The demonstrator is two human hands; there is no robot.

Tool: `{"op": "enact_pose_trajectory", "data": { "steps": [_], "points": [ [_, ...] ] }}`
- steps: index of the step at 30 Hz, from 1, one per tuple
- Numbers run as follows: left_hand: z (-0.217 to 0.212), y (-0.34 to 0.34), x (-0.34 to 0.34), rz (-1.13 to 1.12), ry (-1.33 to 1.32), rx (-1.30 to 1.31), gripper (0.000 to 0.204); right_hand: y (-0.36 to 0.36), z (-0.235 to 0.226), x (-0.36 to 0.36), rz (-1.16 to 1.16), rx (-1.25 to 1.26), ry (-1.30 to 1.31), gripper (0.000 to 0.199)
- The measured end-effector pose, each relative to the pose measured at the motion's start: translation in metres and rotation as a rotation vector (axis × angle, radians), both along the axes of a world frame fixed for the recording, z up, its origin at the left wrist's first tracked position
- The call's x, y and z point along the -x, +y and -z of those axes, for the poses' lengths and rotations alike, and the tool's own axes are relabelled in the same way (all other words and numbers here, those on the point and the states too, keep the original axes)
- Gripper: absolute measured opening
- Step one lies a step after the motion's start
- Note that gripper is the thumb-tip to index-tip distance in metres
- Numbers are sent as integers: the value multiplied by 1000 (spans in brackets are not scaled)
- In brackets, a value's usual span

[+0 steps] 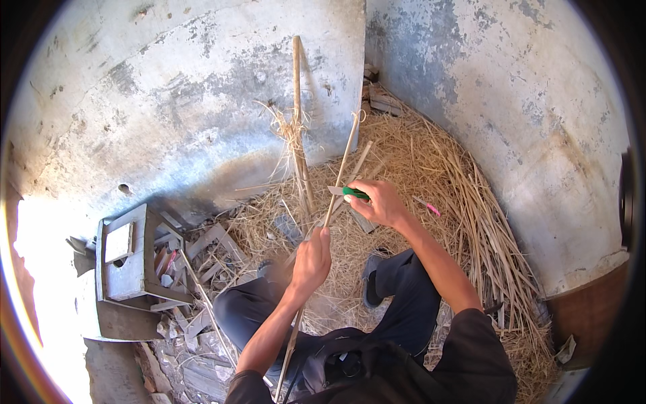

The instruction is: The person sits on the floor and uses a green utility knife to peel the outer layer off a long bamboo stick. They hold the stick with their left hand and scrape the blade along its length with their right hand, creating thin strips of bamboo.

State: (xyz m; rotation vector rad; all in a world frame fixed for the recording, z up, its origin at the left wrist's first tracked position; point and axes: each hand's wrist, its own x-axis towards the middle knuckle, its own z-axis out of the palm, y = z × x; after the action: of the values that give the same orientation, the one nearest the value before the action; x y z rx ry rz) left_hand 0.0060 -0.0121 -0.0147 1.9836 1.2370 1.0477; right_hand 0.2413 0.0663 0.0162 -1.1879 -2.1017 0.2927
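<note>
My left hand (pixel 311 258) is closed around a long thin wooden stick (pixel 344 156), which slants up and away from my lap. A curled shaving hangs at the stick's far tip, and its near end runs down past my left forearm. My right hand (pixel 379 202) grips a green-handled utility knife (pixel 355 194). The knife's blade lies against the stick, a little above my left fist. Behind the stick, a flat wooden strip (pixel 362 159) slants the same way, partly hidden by the knife and my right hand.
An upright pole (pixel 297 81) with frayed shavings leans on the wall. Straw and shavings (pixel 410 151) cover the floor, with a bundle of thin sticks (pixel 494 249) curving along the right. A pink-handled tool (pixel 431 208) lies on the straw. A wooden box (pixel 128 286) and rubble stand left.
</note>
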Motion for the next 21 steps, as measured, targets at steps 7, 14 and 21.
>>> {"op": "enact_pose_trajectory", "data": {
  "steps": [7,14,21],
  "points": [
    [2,1,1,0,-4,-41,21,0,-1,1,27,11,-9,34],
    [2,0,1,-26,28,-59,20,3,1,-1,27,-32,-20,34],
    [8,-3,1,-13,39,-126,19,17,-2,-18,96,32,3,34]
  ]
}}
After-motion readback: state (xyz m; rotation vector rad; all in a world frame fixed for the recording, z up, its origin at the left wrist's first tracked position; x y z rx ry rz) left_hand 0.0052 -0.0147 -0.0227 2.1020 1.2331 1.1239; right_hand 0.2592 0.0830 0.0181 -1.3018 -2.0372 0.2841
